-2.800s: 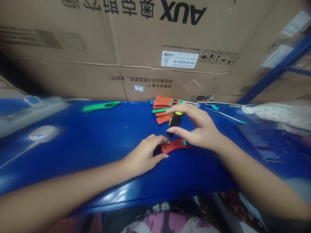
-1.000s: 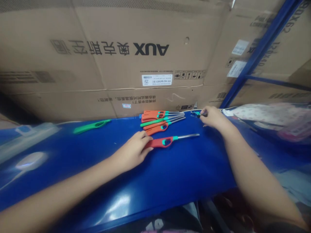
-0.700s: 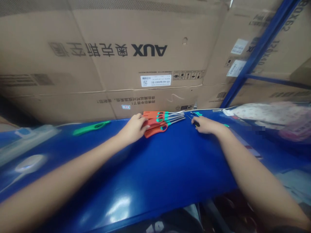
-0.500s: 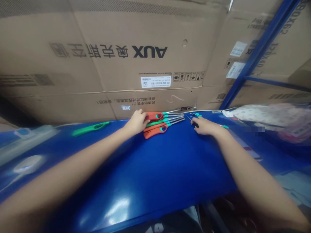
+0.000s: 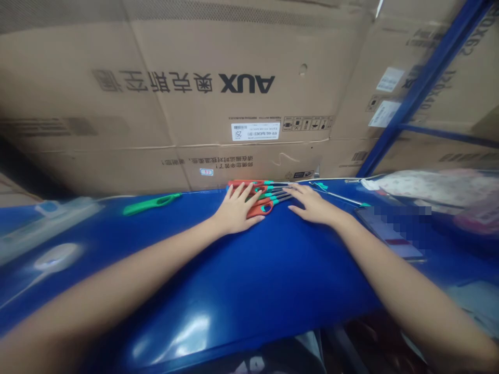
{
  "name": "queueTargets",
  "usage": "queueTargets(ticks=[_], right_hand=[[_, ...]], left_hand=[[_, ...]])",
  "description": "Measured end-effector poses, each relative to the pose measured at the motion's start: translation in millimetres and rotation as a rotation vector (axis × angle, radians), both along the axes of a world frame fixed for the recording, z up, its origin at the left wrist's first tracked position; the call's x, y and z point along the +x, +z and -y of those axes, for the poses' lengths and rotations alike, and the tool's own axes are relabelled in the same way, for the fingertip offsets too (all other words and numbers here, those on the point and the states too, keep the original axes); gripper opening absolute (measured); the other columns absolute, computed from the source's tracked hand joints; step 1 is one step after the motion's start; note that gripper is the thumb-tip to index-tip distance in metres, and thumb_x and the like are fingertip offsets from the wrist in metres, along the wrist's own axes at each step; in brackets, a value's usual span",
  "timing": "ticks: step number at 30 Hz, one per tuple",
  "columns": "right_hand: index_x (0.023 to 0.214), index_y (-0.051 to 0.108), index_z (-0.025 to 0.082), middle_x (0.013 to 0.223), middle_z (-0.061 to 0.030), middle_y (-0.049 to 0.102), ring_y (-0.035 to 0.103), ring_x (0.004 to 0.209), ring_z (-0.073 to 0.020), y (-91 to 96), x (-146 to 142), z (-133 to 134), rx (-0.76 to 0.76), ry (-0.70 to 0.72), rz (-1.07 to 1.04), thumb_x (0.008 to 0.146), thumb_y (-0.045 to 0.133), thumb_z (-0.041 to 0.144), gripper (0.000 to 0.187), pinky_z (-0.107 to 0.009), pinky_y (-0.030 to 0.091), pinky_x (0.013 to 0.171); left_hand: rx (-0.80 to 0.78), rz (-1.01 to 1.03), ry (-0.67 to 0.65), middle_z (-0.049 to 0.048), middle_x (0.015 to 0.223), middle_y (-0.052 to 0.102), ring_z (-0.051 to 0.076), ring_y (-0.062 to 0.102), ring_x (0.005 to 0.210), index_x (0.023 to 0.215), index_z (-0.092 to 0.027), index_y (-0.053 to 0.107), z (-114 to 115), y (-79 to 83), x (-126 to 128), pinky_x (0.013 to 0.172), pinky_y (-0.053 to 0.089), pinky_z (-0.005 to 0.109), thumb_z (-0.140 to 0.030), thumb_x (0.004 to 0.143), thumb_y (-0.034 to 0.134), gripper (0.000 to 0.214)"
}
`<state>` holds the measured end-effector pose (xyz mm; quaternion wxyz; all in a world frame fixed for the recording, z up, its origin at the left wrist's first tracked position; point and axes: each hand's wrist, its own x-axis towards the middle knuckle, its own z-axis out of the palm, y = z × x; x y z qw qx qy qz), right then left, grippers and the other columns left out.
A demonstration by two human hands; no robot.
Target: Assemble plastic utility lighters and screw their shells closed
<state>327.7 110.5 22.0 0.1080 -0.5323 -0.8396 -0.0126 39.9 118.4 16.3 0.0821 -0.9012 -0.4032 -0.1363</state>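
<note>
Several long-nosed gas lighters with orange and green handles lie in a bunch at the back of the blue table, metal tubes pointing right. My left hand rests on their handles, fingers spread, hiding part of them. Over the tube ends lies my right hand, its fingers stretched out and apart. Right of it, a loose metal tube with a teal end slants across the tabletop. A single green handle lies off to the left, well away from both hands.
A large cardboard box stands behind the table. A flat phone-like device and a plastic-wrapped bundle are at the right. On the left are a white corded object and a clear plastic container. A blue post rises at right.
My left hand has opened from its grip and spread over the lighters. My right hand has moved left onto the tubes, its curled fingers now extended.
</note>
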Motion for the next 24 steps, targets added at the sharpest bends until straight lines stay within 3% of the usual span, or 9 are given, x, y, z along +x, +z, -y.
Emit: queueTargets(ticks=[3,8,13,15,19,24], right_hand=[[0.153,0.040,0.023,0.161,-0.0145,0.033,0.031,0.148,-0.0347,-9.0,-5.7,-1.4,-0.027,0.067,-0.012,0.098,0.048,0.038,0.057,-0.058,0.029,0.118],[0.147,0.050,0.023,0.155,-0.0140,0.043,0.039,0.144,-0.0336,-10.8,-7.5,-0.9,-0.018,0.088,-0.021,0.098,0.048,0.035,0.050,-0.058,0.033,0.116],[0.133,0.062,0.024,0.145,-0.0115,0.055,0.048,0.134,-0.0328,-4.9,-11.1,1.0,0.055,0.123,-0.069,0.094,0.055,0.028,0.040,-0.056,0.038,0.110],[0.119,0.070,0.024,0.133,-0.0110,0.063,0.054,0.124,-0.0310,-1.9,-13.3,0.6,0.093,0.133,-0.099,0.093,0.057,0.027,0.029,-0.051,0.043,0.104],[0.091,0.073,0.020,0.101,-0.0098,0.071,0.063,0.099,-0.0248,3.5,-17.0,-0.1,0.157,0.120,-0.175,0.095,0.054,0.026,0.021,-0.040,0.048,0.088],[0.081,0.069,0.019,0.090,-0.0062,0.069,0.064,0.083,-0.0194,4.0,-21.5,6.1,0.173,0.096,-0.237,0.090,0.059,0.023,0.014,-0.030,0.047,0.072]], left_hand=[[-0.018,-0.066,-0.030,0.0131,0.165,0.024,0.037,0.019,0.152,0.157,-0.025,0.031,-9.1,-1.8,-6.4,0.121,0.013,0.060,-0.059,0.098,0.042,0.068],[-0.012,-0.096,-0.078,0.0110,0.165,0.024,0.035,0.017,0.153,0.158,-0.023,0.028,-20.1,-0.1,-19.6,0.123,0.008,0.057,-0.056,0.099,0.043,0.069],[-0.067,-0.069,-0.092,0.0142,0.166,0.017,0.034,0.013,0.154,0.158,-0.018,0.026,-13.6,0.0,-21.1,0.123,0.012,0.057,-0.055,0.099,0.041,0.071],[-0.078,-0.045,-0.104,0.0149,0.166,0.018,0.033,0.013,0.154,0.158,-0.018,0.025,-9.2,2.8,-20.9,0.123,0.013,0.057,-0.057,0.098,0.042,0.073],[-0.038,0.049,-0.127,0.0150,0.163,0.029,0.033,0.023,0.151,0.155,-0.020,0.032,0.8,12.5,-25.5,0.122,0.018,0.056,-0.056,0.099,0.042,0.068],[0.030,0.095,-0.084,0.0144,0.150,0.048,0.032,0.041,0.140,0.146,-0.018,0.045,7.4,23.6,-50.0,0.115,0.034,0.053,-0.043,0.098,0.046,0.054]])
